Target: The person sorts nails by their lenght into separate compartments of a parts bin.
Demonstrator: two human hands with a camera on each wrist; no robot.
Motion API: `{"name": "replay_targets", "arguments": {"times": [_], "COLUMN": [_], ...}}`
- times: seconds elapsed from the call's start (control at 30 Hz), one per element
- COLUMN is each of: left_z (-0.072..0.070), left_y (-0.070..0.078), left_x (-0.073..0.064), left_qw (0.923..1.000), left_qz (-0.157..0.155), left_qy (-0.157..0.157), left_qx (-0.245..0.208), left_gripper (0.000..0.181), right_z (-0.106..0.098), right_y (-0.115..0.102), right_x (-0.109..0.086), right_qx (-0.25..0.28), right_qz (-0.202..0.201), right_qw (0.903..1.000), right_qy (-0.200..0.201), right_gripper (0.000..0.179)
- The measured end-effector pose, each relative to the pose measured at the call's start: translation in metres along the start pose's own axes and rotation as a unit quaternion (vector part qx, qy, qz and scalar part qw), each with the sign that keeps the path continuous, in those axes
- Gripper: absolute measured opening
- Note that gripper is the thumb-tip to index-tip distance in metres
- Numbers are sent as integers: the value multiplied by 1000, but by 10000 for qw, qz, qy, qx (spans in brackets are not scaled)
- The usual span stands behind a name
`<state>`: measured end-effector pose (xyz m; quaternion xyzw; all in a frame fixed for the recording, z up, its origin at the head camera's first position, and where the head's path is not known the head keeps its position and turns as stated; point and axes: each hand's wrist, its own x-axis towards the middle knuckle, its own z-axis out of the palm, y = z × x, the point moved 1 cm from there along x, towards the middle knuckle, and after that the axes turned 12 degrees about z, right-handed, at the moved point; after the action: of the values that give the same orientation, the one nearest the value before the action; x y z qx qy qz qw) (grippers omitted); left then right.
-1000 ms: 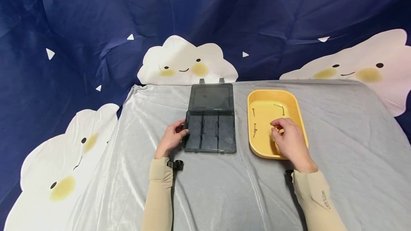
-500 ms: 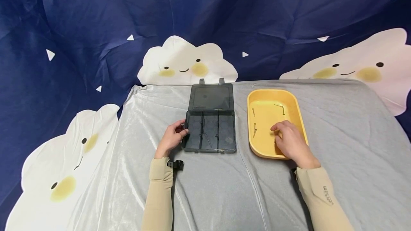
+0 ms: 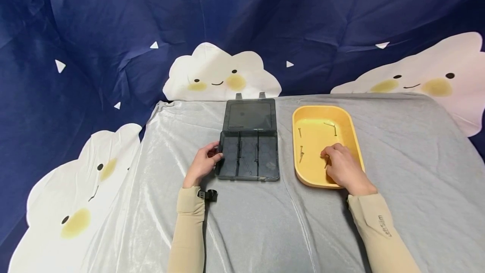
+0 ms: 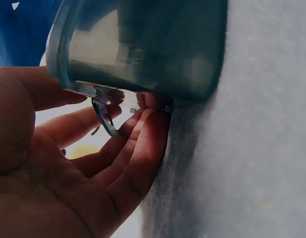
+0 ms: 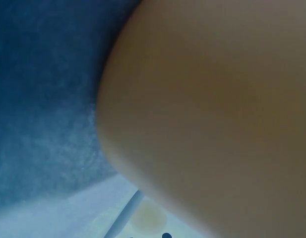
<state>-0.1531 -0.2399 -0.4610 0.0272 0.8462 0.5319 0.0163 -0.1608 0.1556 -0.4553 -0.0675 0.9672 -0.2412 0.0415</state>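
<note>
My left hand holds the left side of a dark see-through compartment box, its lid laid back. In the left wrist view the thumb lies at the box's rim and the fingers curl in by a clear latch. Several thin screws lie in the box, mostly along its dividers. My right hand reaches down inside a yellow tray, fingertips bent together round a thin screw, mostly hidden by the hand. More screws lie along the tray's left side.
Two more screws lie towards the tray's back right. Wrinkled grey cloth covers the table. A blue curtain with white clouds hangs behind. The blurred tray wall fills most of the right wrist view.
My right hand has shifted slightly right inside the tray, and its fingers have come down and closed near the screw there. The left hand and the box have stayed put.
</note>
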Motion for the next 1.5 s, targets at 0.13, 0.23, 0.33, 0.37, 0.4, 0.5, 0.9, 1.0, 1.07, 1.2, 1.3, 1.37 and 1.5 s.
{"name": "replay_targets", "arguments": {"times": [0.13, 0.23, 0.33, 0.37, 0.4, 0.5, 0.9, 1.0, 1.07, 1.2, 1.3, 1.37, 1.5], "left_z": [2, 2, 3, 3, 3, 2, 3, 3, 3, 3, 3, 3, 3], "left_y": [-18, -18, -18, -19, -19, -19, -16, -17, -17, -17, -16, -15, -15], "left_x": [5, 5, 5, 5, 5, 5, 4, 5, 5, 5, 5, 5, 4], "left_qw": [10000, 10000, 10000, 10000, 10000, 10000, 9999, 9999, 9999, 9999, 9999, 9999, 9999], "left_qz": [14, 20, 12, 13, 15, 22, 24, 16, 26, 27, 20, 39, 48], "left_qy": [92, 85, 73, 67, 66, 68, 88, 82, 90, 108, 125, 129, 135], "left_qx": [20, 44, 30, 24, 24, 24, 67, 65, 64, 49, 45, 62, 73], "left_gripper": [51, 51, 51, 51, 51, 51, 51, 51, 51, 51, 51, 51, 51], "right_z": [1, 1, 2, 2, 2, 2, 2, 1, 1, 1, 1, 1, 1], "right_y": [0, 1, 1, 1, 1, 1, -1, -1, -1, -1, 0, 0, 0], "right_x": [1, 1, 2, 2, 2, 2, 5, 4, 4, 5, 5, 5, 5], "right_qx": [-89, -134, -169, -184, -199, -240, -345, -322, -309, -272, -262, -260, -300], "right_qz": [69, 94, 122, 137, 155, 210, 439, 504, 534, 578, 652, 710, 797], "right_qw": [9998, 9997, 9996, 9996, 9996, 9994, 9977, 9973, 9969, 9960, 9950, 9942, 9928], "right_qy": [-146, -179, -164, -153, -145, -121, -385, -432, -487, -623, -713, -770, -847], "right_gripper": [30, 29, 27, 26, 25, 23, 12, 10, 9, 11, 13, 13, 14]}}
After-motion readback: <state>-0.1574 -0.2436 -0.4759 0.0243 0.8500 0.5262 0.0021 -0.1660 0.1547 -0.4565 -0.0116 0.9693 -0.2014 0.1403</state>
